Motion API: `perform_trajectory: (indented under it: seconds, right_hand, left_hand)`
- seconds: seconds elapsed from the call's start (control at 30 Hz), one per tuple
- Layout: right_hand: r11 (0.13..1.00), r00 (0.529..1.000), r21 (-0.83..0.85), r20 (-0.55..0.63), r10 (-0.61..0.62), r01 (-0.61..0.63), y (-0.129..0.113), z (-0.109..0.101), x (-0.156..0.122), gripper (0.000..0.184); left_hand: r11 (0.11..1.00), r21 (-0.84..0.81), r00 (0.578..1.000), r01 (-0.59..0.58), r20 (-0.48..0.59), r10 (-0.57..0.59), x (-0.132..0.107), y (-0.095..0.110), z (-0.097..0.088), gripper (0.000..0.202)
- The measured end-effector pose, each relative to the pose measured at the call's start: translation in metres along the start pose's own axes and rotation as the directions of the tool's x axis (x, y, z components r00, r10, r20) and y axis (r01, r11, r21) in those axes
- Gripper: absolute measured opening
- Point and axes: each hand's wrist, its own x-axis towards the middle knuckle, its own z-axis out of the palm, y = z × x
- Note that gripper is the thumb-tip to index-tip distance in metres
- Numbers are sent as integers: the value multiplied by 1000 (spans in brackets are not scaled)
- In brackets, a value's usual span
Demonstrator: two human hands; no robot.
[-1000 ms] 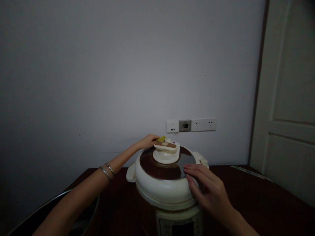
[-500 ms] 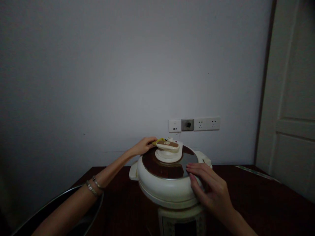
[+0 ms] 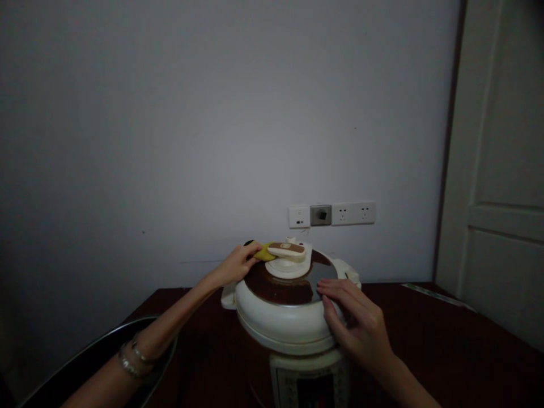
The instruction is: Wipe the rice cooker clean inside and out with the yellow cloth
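A white electric pressure cooker with a glossy brown lid top stands on the dark table, its lid on. At the lid's left rear, my left hand is closed on a yellow cloth, soft-looking and with a dark part by the fingers; whether it is cloth or sponge is hard to tell. The cloth lies against the left end of the lid handle. My right hand rests its outstretched fingertips on the lid's front right edge, holding nothing.
A large dark bowl-like vessel with a shiny rim sits at the lower left, under my left forearm. Wall sockets are behind the cooker. A flat patterned strip lies on the table at right, near a door.
My left hand has drawn back leftward and nearer to me along the lid with the yellow cloth, which now shows more. My right hand stays on the lid.
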Motion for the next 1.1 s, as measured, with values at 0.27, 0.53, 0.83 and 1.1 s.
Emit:
perform_trajectory:
  seconds: [0.27,0.53,0.83,1.1]
  right_hand:
    - [1000,1000,1,-4,3,-3,0,0,1,21]
    - [1000,1000,-6,-3,11,-11,0,0,0,21]
    - [1000,994,-14,109,-1,3,0,-9,4,21]
    - [987,917,72,385,107,-146,8,-24,27,16]
  left_hand:
    - [895,446,996,-6,87,-37,-7,32,-7,20]
    - [675,732,979,-91,190,-73,-21,75,-2,21]
    - [601,701,920,-383,351,177,-46,96,4,36]
    - [444,731,824,-518,288,488,-87,116,9,32]
